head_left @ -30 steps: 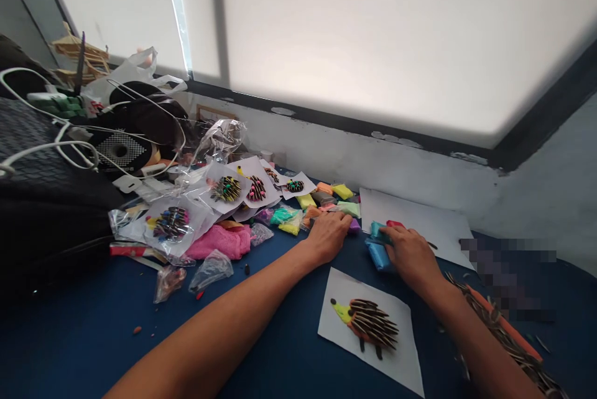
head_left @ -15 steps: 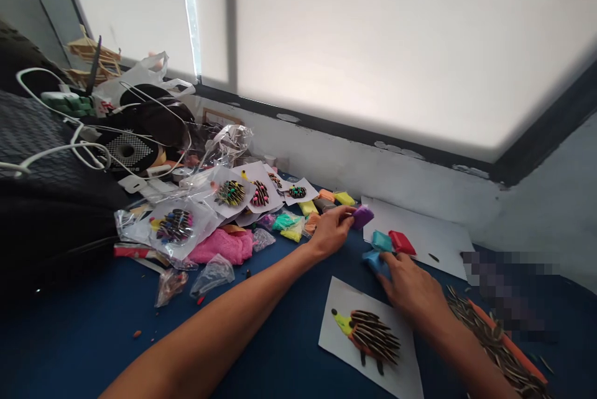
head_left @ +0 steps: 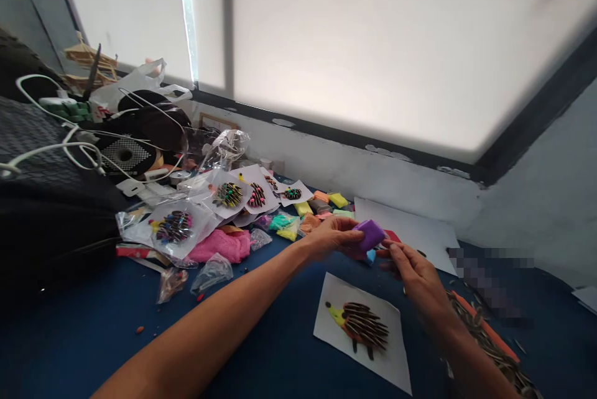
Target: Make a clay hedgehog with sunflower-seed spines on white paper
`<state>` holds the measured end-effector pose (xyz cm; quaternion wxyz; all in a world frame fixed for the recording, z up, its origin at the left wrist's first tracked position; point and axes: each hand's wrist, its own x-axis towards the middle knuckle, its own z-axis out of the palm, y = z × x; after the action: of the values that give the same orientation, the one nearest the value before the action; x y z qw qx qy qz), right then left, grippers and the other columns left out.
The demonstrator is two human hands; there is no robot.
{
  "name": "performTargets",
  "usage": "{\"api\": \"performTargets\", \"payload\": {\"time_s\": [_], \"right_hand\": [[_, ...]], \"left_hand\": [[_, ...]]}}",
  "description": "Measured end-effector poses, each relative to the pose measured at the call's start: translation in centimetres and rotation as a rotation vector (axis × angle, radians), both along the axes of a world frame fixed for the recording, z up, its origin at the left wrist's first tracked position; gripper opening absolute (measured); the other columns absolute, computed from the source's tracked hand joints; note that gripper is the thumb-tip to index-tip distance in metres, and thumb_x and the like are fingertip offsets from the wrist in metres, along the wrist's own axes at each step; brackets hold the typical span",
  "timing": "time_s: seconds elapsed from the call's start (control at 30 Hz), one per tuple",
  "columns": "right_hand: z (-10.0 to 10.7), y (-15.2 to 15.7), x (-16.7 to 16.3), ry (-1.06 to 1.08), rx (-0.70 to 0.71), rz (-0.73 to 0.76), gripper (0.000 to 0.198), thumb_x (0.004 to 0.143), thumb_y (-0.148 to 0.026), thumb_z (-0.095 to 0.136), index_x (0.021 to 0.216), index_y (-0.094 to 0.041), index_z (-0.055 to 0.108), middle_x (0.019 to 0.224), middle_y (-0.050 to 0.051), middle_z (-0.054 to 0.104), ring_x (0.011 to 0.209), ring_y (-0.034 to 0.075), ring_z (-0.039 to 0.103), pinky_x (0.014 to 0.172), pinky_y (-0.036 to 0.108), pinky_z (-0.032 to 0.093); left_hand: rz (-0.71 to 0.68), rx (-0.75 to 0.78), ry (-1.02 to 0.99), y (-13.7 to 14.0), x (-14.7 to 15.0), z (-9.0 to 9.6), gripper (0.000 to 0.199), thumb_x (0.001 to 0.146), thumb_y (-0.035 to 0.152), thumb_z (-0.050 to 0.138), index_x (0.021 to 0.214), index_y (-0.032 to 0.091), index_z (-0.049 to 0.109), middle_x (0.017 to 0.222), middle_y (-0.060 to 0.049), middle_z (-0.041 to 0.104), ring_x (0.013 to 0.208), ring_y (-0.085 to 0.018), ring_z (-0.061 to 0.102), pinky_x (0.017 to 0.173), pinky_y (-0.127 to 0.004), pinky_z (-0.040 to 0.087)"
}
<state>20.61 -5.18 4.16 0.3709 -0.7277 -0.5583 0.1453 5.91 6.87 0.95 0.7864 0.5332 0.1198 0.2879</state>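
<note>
My left hand [head_left: 339, 234] grips a purple packet of modelling clay [head_left: 372, 234], thumb on its near side, above the blue table. Close to the packet's right end is my right hand [head_left: 413, 265], with thumb and forefinger pinched together; whether they hold its wrapper edge is too small to make out. Below and behind the packet, a blue clay packet [head_left: 371, 256] and a red clay packet [head_left: 392, 236] are partly hidden. On the table in front of me lies a white card [head_left: 394, 368] with a hedgehog [head_left: 366, 326] of yellow and orange clay with seed spines.
Sunflower seeds [head_left: 494, 349] lie at the right beside an orange strip [head_left: 492, 330]. White paper [head_left: 410, 219] rests near the wall. Several seed hedgehog cards [head_left: 293, 193], clay packets [head_left: 338, 199], a pink cloth [head_left: 224, 246] and plastic bags [head_left: 212, 276] crowd the left.
My right hand has left the blue packet and come up beside the purple one. My left hand has brought the purple packet slightly right and nearer. The view has shifted a little.
</note>
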Motion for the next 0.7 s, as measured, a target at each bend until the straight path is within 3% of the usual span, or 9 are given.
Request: {"api": "performTargets", "payload": {"time_s": [0.13,0.3,0.37,0.43,0.53,0.6,0.7], "right_hand": [[0.6,-1.2,-0.2,0.185,0.064,0.024,0.061,0.079,-0.07,0.046,0.096,-0.016,0.068,0.083,0.008,0.07,0.075,0.022,0.065,0.066,0.032,0.053],[1.4,-2.2,-0.7,0.289,0.091,0.064,0.055,0.067,-0.071,0.064,0.081,-0.018,0.071,0.072,0.005,0.066,0.069,0.019,0.059,0.063,0.03,0.05],[1.6,-2.5,-0.7,0.32,0.081,0.081,0.053,0.066,-0.068,0.068,0.08,-0.017,0.071,0.073,0.005,0.066,0.069,0.019,0.058,0.063,0.029,0.049],[1.6,-2.9,-0.7,0.349,0.084,0.066,0.054,0.068,-0.068,0.066,0.084,-0.017,0.071,0.075,0.005,0.065,0.069,0.018,0.058,0.063,0.029,0.049],[1.5,-3.4,-0.9,0.382,0.083,0.041,0.057,0.071,-0.072,0.06,0.086,-0.017,0.069,0.077,0.005,0.065,0.066,0.017,0.058,0.061,0.029,0.049],[1.5,-3.9,-1.3,0.391,0.05,0.066,0.054,0.069,-0.07,0.064,0.08,-0.017,0.068,0.073,0.005,0.064,0.062,0.016,0.057,0.058,0.029,0.048],[1.5,-4.6,-2.3,0.4,0.014,0.106,0.049,0.066,-0.066,0.069,0.076,-0.018,0.067,0.064,0.002,0.061,0.059,0.016,0.055,0.056,0.029,0.046]], "left_hand": [[-0.1,0.147,0.082,-1.2,-0.1,0.7,0.059,0.063,0.052,0.082,0.099,0.01,0.064,0.081,-0.007,0.066,0.064,-0.015,0.065,0.063,-0.029,0.052],[-0.039,0.371,0.262,-2.4,-0.8,2.2,0.047,0.07,0.048,0.078,0.097,0.012,0.064,0.081,-0.004,0.064,0.069,-0.011,0.061,0.061,-0.022,0.047],[-0.068,0.389,0.283,-2.8,-1.0,2.6,0.044,0.073,0.049,0.075,0.094,0.012,0.065,0.078,-0.004,0.063,0.067,-0.011,0.06,0.058,-0.021,0.046],[-0.059,0.311,0.229,-3.2,-1.0,2.9,0.043,0.071,0.048,0.076,0.089,0.011,0.063,0.077,-0.003,0.062,0.065,-0.011,0.059,0.057,-0.022,0.047],[0.068,0.054,0.122,-3.6,-0.9,3.0,0.041,0.066,0.039,0.082,0.084,0.012,0.057,0.078,-0.003,0.061,0.066,-0.013,0.062,0.059,-0.026,0.052],[0.12,-0.109,0.066,-3.9,-1.1,2.8,0.041,0.066,0.031,0.082,0.087,0.013,0.053,0.083,-0.004,0.062,0.071,-0.016,0.065,0.062,-0.032,0.056],[0.1,-0.224,-0.008,-4.5,-1.7,2.5,0.046,0.066,0.023,0.082,0.099,0.016,0.052,0.091,-0.004,0.063,0.076,-0.018,0.066,0.066,-0.035,0.057]]}}
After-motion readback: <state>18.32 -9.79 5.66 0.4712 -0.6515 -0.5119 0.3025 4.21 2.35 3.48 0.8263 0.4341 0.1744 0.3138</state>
